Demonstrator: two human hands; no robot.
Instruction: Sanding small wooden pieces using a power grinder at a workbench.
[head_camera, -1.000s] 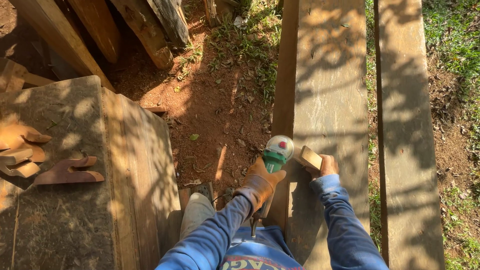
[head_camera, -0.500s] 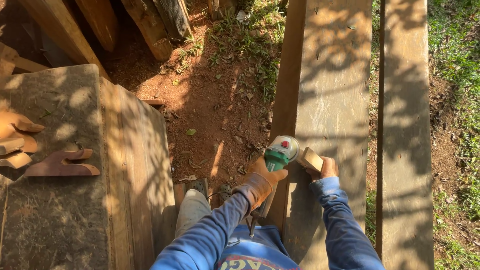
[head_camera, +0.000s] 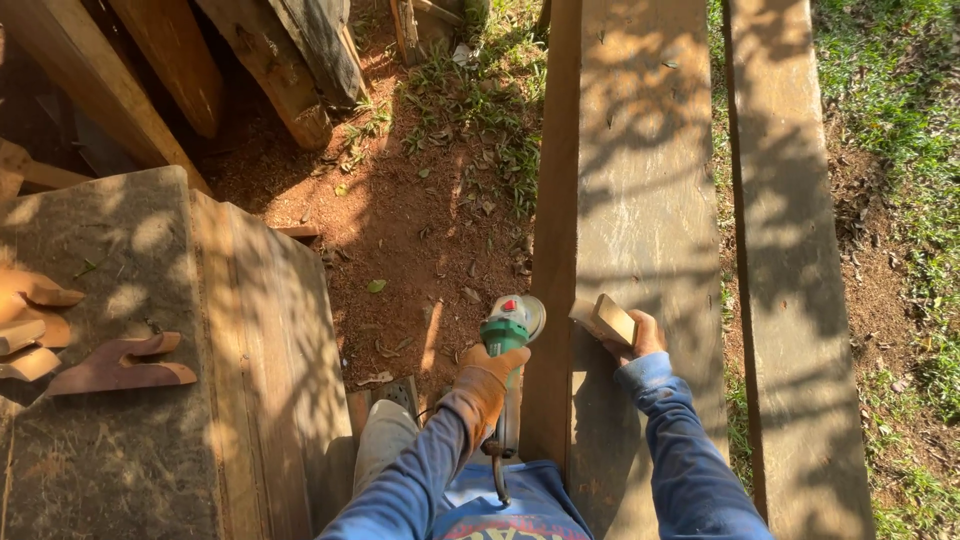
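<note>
The left hand (head_camera: 487, 366), in a tan leather glove, grips a green angle grinder (head_camera: 508, 330) over the red dirt just left of a long weathered plank (head_camera: 640, 200). The bare right hand (head_camera: 640, 335) clasps a small pale wooden block (head_camera: 608, 318) against that plank. Curved wooden cutouts (head_camera: 110, 365) lie on the bench far left.

Both arms outstretched — gloved left hand (head_camera: 489, 366) in a closed grip, bare right hand (head_camera: 638, 335) likewise.

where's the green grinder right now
In the head view, the green grinder sits low and centre, gripped by the gloved left hand just off the left edge of the long plank, left of the small wood block in the right hand.
</note>
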